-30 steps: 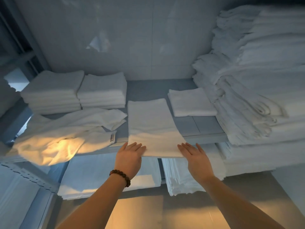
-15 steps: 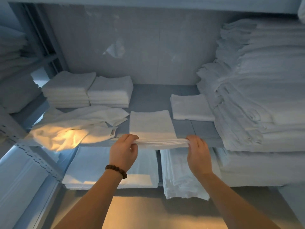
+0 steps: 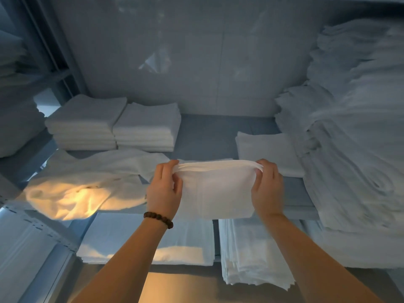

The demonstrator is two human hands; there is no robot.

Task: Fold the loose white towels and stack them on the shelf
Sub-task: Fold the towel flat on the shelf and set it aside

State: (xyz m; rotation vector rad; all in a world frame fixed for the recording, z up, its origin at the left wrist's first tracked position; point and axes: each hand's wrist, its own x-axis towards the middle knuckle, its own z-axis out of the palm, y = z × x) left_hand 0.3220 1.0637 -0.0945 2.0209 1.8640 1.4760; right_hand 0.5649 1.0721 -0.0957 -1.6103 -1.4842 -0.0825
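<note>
Now both hands are up in front of the shelf (image 3: 207, 136). The left hand (image 3: 164, 191) pinches the top left end of a folded white towel (image 3: 218, 189), with the fingers curled over its edge. The right hand (image 3: 267, 189) pinches the top right end the same way. The towel is stretched between them, and its lower part hangs down over the front edge of the shelf. A brown bead bracelet (image 3: 158, 219) sits on the left wrist.

Just to the left of the held towel, a loose towel (image 3: 87, 184) lies crumpled on the shelf, and part of it droops over the front. Behind it are two neat stacks of folded towels, a left stack (image 3: 85, 121) and a right stack (image 3: 148, 125), side by side and touching. On the right of the shelf lies one flat folded towel (image 3: 266, 149). Next to that rises a big tall pile (image 3: 354, 149) of white cloth. Lower down, under the shelf, more folded white cloths (image 3: 251, 254) lie in stacks.
</note>
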